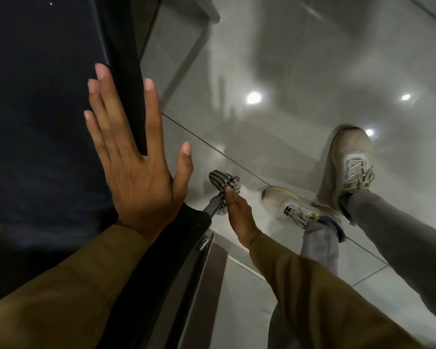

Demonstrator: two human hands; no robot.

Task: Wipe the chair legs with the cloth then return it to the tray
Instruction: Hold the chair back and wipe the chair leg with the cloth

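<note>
The left hand (136, 170) is laid flat and open against the dark chair (48, 109), with the fingers spread along the black edge of the seat and the thumb held out over the floor; nothing is grasped by it. Lower down, the checked cloth (223, 183) is wrapped around a slim metal chair leg (212, 206) that slants out from under the near corner of the seat, and it is clenched there by the right hand (239, 217), whose fingers are curled out of sight behind the fabric. The cloth is bunched at the fingertips, just above the glossy grey tiled floor (287, 71), and part of it is blurred. A short bare stretch of the leg is seen between the cloth and the seat. Both forearms are covered by tan sleeves (325, 298). Two pale, scuffed trainers (347, 167) are planted on the tiles to the right of the chair leg, the nearer one just beside the cloth, and grey trouser legs (400, 243) rise from them. Round ceiling lights are reflected in the floor. No tray is seen in this view.
</note>
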